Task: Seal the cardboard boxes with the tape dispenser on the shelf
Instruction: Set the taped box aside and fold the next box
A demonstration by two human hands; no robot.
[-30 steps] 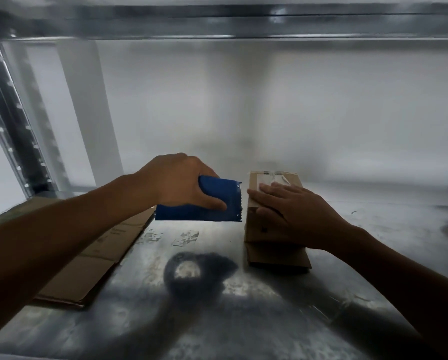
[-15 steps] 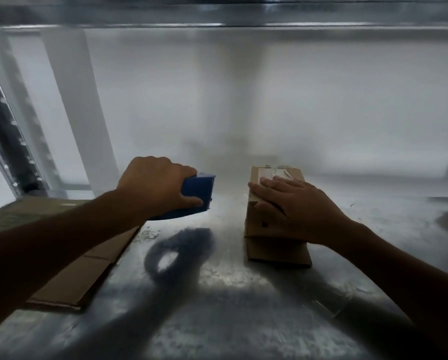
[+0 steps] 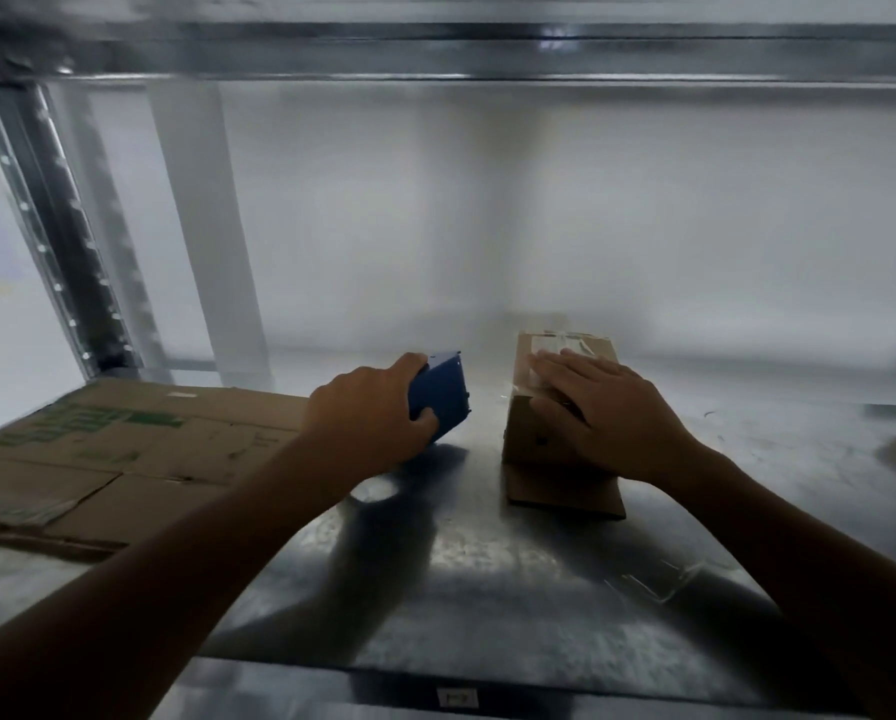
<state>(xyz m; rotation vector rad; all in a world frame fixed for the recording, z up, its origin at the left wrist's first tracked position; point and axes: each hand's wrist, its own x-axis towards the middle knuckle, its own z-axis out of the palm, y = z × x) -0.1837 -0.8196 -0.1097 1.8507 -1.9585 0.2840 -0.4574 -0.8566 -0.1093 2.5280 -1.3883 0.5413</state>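
A small brown cardboard box (image 3: 531, 433) stands on the metal shelf (image 3: 487, 589), with clear tape across its top at the far end. My right hand (image 3: 607, 413) lies flat on the box top, fingers straight, pressing it down. My left hand (image 3: 373, 418) grips the blue tape dispenser (image 3: 443, 394), held just left of the box and a little above the shelf. A gap separates the dispenser from the box. The tape roll itself is hidden behind my left hand.
A flattened cardboard box with green print (image 3: 113, 459) lies on the shelf at the left. A perforated metal upright (image 3: 51, 226) rises at the far left and a shelf beam (image 3: 487, 49) runs overhead. A strip of clear tape (image 3: 659, 584) lies on the shelf near my right forearm.
My left hand first drew the dispenser away to the left, then brought it back towards the box, tilted more upright. My right hand has stayed flat on the box.
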